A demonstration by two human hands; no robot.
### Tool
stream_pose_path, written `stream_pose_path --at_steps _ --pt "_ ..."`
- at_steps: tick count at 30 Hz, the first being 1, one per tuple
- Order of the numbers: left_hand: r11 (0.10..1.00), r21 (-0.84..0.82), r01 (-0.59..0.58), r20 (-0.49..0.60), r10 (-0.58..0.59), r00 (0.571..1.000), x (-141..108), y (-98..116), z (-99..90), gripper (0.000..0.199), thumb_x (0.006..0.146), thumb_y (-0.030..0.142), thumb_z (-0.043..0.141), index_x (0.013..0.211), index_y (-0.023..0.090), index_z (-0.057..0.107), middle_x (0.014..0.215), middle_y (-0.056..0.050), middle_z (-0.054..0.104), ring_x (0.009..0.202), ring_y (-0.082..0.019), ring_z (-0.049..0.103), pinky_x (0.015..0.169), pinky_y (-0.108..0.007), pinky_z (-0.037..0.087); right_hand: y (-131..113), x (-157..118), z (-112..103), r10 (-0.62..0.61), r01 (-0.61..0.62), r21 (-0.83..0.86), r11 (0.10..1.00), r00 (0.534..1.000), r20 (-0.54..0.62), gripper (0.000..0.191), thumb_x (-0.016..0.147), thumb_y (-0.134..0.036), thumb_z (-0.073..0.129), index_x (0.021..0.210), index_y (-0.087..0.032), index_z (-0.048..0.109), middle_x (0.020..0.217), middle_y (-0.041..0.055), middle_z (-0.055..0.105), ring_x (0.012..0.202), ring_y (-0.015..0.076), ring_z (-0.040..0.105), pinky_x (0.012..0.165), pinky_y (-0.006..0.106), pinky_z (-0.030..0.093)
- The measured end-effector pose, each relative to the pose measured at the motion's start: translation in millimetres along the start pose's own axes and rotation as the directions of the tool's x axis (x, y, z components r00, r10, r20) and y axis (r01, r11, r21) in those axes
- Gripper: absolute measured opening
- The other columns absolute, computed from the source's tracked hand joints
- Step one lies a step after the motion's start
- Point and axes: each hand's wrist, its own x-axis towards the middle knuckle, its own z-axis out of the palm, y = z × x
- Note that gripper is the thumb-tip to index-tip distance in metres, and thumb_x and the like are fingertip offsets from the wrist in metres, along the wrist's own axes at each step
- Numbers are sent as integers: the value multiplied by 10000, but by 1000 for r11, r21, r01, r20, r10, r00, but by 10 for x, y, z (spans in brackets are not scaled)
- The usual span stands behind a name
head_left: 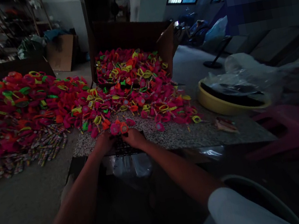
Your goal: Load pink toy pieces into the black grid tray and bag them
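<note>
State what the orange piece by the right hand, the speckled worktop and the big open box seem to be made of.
Orange piece: probably plastic; bright, saturated colour, finish unclear in the dim light.
Speckled worktop: granite or a look-alike, seemingly smooth; fine light-and-dark flecks.
Open box: likely cardboard, matte brown; thin, flat and folded outward at the right.

Two plastic pieces between the hands [104,143] [134,137], side by side near the counter's [168,139] front edge. Pink piece [114,129]: left one, bright pink, roundish, paler rounded face toward camera. Orange piece [124,128]: right one, bright orange, similar rounded face, next to the right hand's fingertips. They look to be touching or nearly so. Both in front of the big mixed pile [135,99], just beyond a black gridded item [125,148]. Too dim to read face detail or exact finger contact.
</note>
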Motion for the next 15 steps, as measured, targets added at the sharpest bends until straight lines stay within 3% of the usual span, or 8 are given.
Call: stream_pose_path --at_steps 7,10,12,15 --pt "999 2 -32 29 32 999 -14 0 -24 215 907 266 713 1071 210 841 1133 -102 814 1089 -276 750 974 -332 563 -51 44 23 -1 1 -6 1000 999 48 191 960 -212 682 1070 -156 828 1052 123 819 1019 259 745 869 273 495" --pt "998 59 -4 44 2 999 -29 21 -59 223 915 272 702 1082 207 833 1110 -109 811 1066 -271 752 943 -321 562 43 97 -94 -41 19 145 989 987 154 204 961 -192 668 1090 -183 826 963 53 819 932 227 750 823 262 523" --pt "996 88 18 51 -23 998 -37 25 -81 207 915 278 704 1055 191 828 1059 -118 809 1020 -269 755 911 -316 561 152 211 -235 -7 -35 204 978 979 202 235 964 -169 638 1108 -198 822 899 19 807 829 199 742 781 257 536" --pt "995 98 22 56 -28 998 -44 22 -108 214 917 279 708 1080 189 813 1101 -119 802 1041 -261 748 911 -304 549 345 519 -453 58 -62 113 992 997 44 341 951 -92 588 1177 -209 815 1065 42 813 919 193 738 864 266 537"
